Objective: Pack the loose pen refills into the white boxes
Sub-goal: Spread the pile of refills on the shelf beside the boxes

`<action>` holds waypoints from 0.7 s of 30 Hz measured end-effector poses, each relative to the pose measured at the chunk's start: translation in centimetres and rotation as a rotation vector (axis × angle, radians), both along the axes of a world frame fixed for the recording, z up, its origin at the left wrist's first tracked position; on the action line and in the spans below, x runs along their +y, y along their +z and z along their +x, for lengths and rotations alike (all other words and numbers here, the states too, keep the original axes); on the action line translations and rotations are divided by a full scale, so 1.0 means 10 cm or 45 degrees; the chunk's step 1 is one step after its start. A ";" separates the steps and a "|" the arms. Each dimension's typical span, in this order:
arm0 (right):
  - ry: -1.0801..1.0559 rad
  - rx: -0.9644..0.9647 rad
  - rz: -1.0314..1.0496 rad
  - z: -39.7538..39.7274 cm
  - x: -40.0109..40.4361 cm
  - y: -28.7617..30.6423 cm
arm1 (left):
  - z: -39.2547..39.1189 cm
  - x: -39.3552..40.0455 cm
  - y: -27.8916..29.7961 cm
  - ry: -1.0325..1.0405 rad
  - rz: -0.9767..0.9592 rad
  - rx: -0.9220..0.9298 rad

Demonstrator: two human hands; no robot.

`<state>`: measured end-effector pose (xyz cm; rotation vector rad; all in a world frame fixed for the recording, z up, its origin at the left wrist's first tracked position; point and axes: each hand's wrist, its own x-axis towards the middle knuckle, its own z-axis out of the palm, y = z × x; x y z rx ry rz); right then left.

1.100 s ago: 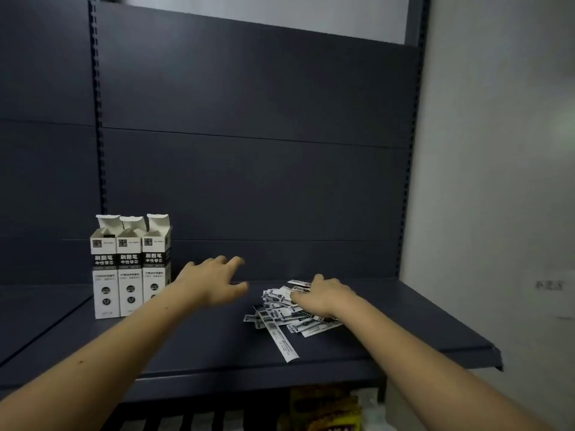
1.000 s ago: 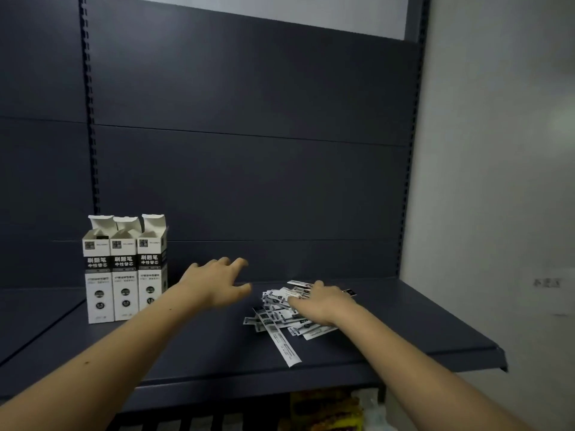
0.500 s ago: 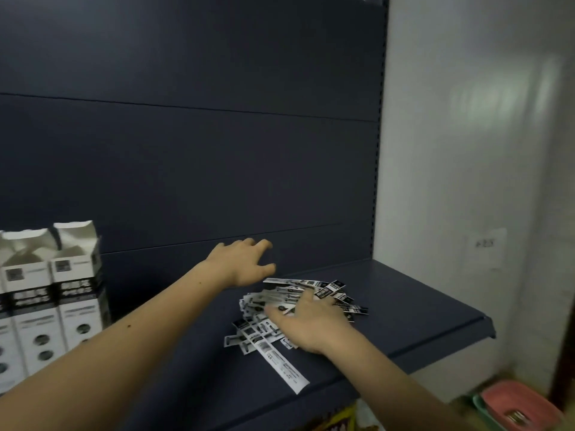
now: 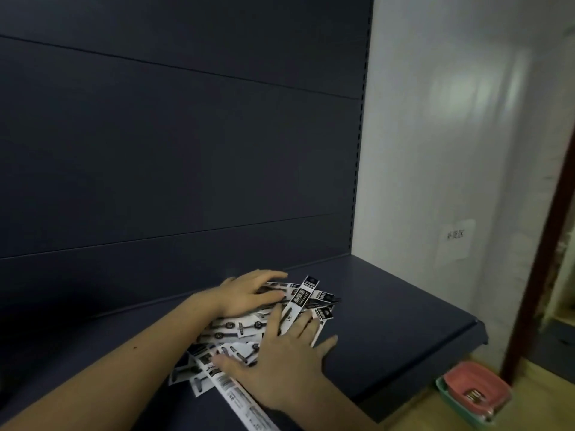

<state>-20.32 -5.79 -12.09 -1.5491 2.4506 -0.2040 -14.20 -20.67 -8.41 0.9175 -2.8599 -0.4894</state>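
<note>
Resting on a heap of loose pen refills (image 4: 236,329), both of your hands lay flat with the fingers straight and spread wide, neither one curled round anything. Your left hand (image 4: 245,295) covered the far side of the heap, its fingertips reaching toward the back panel (image 4: 186,150) of the dark shelf (image 4: 389,337). Your right hand (image 4: 280,365) pressed on the near side, its fingers fanned out over the white and black wrappers. One refill (image 4: 300,301) stuck up at a tilt between your two hands, its upper end above the rest. Another long wrapper (image 4: 239,396) jutted from under your right hand toward the shelf's front edge. The heap sat roughly mid-shelf, near the front. Down on the floor to the right stood a pink tray (image 4: 476,388) nested in a green one. The white boxes were out of view.
</note>
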 end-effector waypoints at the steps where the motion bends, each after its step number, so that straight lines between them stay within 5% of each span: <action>1: 0.023 0.018 0.001 -0.04 -0.04 -0.02 | 0.00 -0.03 -0.04 0.003 0.008 -0.015; 21: 0.944 0.024 0.072 -0.61 -0.60 0.12 | 0.63 0.28 -0.29 0.762 -0.087 -0.277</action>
